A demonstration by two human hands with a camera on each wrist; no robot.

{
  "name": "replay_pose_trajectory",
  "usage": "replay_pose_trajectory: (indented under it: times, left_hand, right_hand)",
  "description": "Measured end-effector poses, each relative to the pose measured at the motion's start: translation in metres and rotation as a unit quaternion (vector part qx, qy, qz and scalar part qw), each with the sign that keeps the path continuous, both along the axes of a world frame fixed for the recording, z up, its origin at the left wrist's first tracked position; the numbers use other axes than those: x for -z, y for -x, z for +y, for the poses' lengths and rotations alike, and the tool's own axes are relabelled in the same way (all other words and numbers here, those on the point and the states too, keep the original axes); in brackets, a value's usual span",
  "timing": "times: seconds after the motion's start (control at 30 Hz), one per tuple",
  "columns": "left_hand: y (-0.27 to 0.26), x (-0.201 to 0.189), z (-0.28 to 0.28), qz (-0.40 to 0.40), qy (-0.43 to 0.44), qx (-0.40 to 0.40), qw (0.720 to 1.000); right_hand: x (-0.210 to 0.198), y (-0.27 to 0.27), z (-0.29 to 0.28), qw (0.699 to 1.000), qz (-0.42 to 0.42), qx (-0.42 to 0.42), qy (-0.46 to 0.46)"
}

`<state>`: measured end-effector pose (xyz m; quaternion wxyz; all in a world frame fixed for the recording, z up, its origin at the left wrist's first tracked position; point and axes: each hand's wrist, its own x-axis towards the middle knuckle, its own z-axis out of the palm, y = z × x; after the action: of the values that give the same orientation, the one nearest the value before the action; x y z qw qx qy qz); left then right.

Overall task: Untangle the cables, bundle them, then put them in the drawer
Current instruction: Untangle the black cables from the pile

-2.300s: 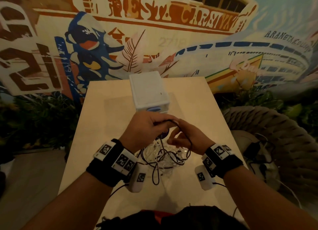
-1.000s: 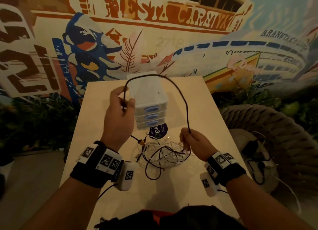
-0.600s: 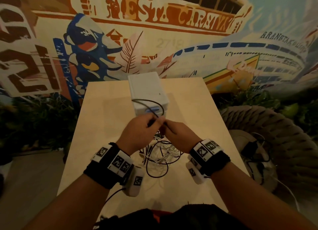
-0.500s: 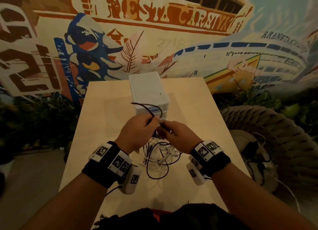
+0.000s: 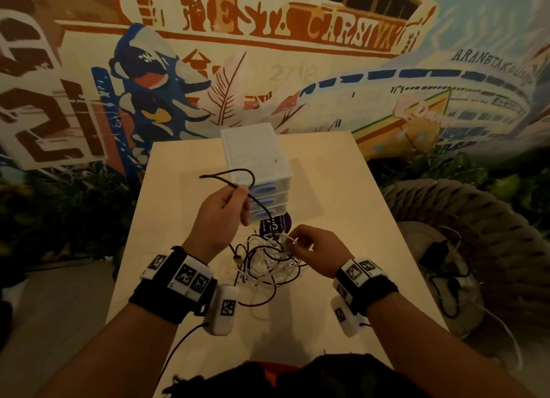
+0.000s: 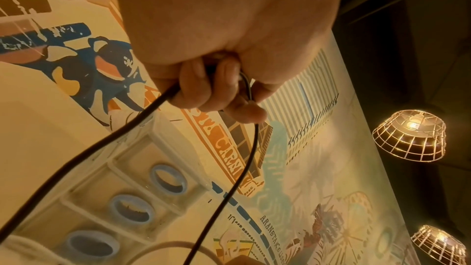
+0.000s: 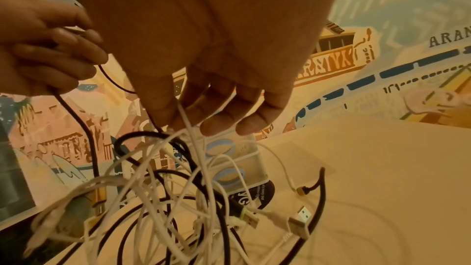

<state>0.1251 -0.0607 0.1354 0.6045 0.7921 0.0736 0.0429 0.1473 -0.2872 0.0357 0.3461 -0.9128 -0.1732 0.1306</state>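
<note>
Since half a second ago the hands are pulling apart again: the left hand (image 5: pixel 218 216) is lifting away while the right hand (image 5: pixel 317 248) is dropping to the pile. That thin black cable (image 5: pixel 238 178) is sitting folded in the left fist, fingers curled tight around it, its short loop sticking up in front of the small white plastic drawer unit (image 5: pixel 256 156). Looks like they're gathering it into loops so it's staying bundled. From there it's trailing down into the tangled heap of white and black USB cables (image 5: pixel 268 263), lying on the pale wooden table (image 5: pixel 342 204) just in front of the drawers. Right thumb and fingertips (image 7: pixel 214 126) are pinching a thin white cord (image 7: pixel 196 148) at the top of the heap, probably pinning it while the black one slides free. Drawers are looking closed.
</note>
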Motion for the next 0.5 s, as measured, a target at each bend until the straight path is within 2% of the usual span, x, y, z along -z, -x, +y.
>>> replay_pose_trajectory:
  times: [0.2, 0.27, 0.3, 0.37, 0.43, 0.5]
  left_hand:
    - [0.000, -0.006, 0.003, 0.003, -0.001, -0.006, 1.000]
    - [0.000, -0.007, 0.005, 0.007, -0.007, -0.006, 1.000]
    - [0.001, -0.007, 0.006, 0.009, -0.009, -0.006, 1.000]
    - [0.003, -0.007, 0.007, 0.018, -0.006, -0.007, 1.000]
    - [0.004, -0.008, 0.008, 0.029, -0.004, -0.005, 1.000]
    - [0.005, -0.008, 0.008, 0.033, -0.004, -0.004, 0.999]
  right_hand:
    - [-0.002, -0.001, 0.002, 0.999, -0.002, 0.026, -0.023]
    - [-0.008, 0.002, 0.003, 0.993, 0.047, 0.028, -0.101]
    - [-0.011, 0.003, 0.003, 0.981, 0.096, 0.036, -0.168]
    - [-0.015, 0.004, 0.003, 0.935, 0.198, 0.091, -0.279]
    - [-0.011, 0.002, 0.000, 0.917, 0.238, 0.168, -0.272]
    - [-0.003, 0.000, -0.002, 0.925, 0.252, 0.202, -0.200]
